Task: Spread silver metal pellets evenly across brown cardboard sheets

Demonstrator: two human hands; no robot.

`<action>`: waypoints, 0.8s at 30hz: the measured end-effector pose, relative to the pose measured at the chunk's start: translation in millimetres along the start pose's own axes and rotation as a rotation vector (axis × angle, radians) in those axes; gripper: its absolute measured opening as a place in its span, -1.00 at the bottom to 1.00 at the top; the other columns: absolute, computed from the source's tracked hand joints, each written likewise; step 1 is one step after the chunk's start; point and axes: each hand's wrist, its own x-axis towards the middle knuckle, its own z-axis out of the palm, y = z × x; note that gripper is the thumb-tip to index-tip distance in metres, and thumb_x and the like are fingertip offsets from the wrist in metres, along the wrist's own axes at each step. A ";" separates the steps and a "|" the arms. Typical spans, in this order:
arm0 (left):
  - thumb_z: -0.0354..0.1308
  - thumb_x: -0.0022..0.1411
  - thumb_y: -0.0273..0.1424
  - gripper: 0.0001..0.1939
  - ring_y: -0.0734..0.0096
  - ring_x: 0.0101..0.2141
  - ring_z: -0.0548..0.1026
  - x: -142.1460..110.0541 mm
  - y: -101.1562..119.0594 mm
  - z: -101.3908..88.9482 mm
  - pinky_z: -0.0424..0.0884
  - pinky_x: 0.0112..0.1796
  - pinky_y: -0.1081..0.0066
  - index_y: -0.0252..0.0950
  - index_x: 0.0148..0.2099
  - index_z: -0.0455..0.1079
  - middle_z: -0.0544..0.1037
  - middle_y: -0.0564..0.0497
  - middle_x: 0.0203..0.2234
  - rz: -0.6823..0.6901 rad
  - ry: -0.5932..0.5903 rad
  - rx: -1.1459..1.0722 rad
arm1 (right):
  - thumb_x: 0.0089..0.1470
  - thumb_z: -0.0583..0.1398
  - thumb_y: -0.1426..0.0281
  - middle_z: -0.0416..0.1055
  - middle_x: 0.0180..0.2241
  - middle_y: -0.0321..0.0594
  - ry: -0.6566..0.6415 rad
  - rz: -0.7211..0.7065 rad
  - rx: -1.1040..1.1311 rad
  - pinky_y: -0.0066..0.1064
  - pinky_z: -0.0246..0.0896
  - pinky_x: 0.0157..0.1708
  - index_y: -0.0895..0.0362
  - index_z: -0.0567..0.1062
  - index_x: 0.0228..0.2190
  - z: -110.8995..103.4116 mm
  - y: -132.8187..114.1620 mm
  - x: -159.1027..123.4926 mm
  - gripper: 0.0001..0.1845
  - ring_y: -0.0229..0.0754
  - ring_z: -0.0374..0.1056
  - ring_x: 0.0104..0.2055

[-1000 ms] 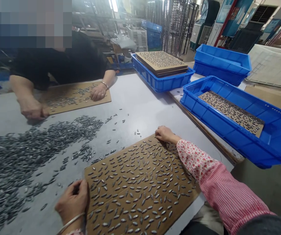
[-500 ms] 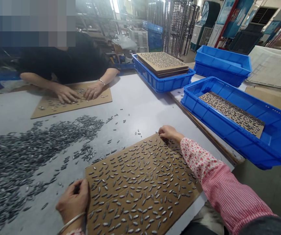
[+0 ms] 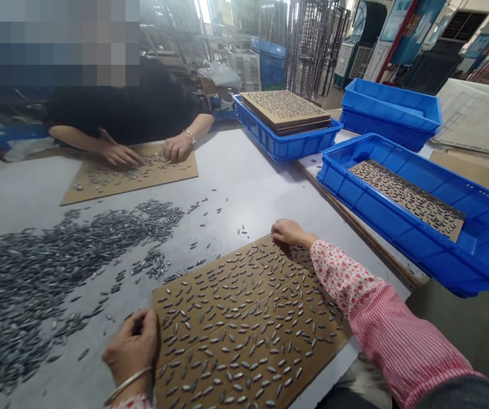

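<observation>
A brown cardboard sheet [image 3: 227,304] lies in front of me, covered with small, pointed, spindle-shaped metal pieces set apart from one another. Its left edge is against my left hand [image 3: 134,343], which is closed there; the fingertips are partly hidden, and the hollow of the fist looks dark. Up at the far edge, near the corner, my right hand [image 3: 287,232] grips the sheet with bent fingers, their tips out of sight. A large loose heap of the same metal pieces [image 3: 57,272] spreads over the table on the left.
Across the white table [image 3: 244,182], a co-worker's hands [image 3: 176,146] rest on another cardboard sheet [image 3: 131,190]. A blue crate [image 3: 287,149] carries stacked, piece-covered sheets. Nearer on the right, another blue crate [image 3: 389,218] holds one such sheet [image 3: 406,196]. More blue crates [image 3: 392,108] stand behind.
My view has shifted slightly. Both my hands stay at the cardboard's edges, the right one a little left along the far edge. The co-worker's hands have moved apart over their sheet.
</observation>
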 end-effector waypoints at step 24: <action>-0.01 -0.01 -0.05 -0.57 0.30 -0.33 0.49 1.8 -12.4 5.7 0.37 -0.22 0.38 -0.26 -0.29 0.46 0.52 -0.02 -0.45 -0.006 -0.012 0.028 | 0.04 0.19 0.28 0.54 -0.24 -0.19 -0.110 0.320 0.136 -0.50 0.15 -0.35 0.07 0.60 -0.32 -2.8 5.3 26.0 -0.78 -0.18 0.40 -0.22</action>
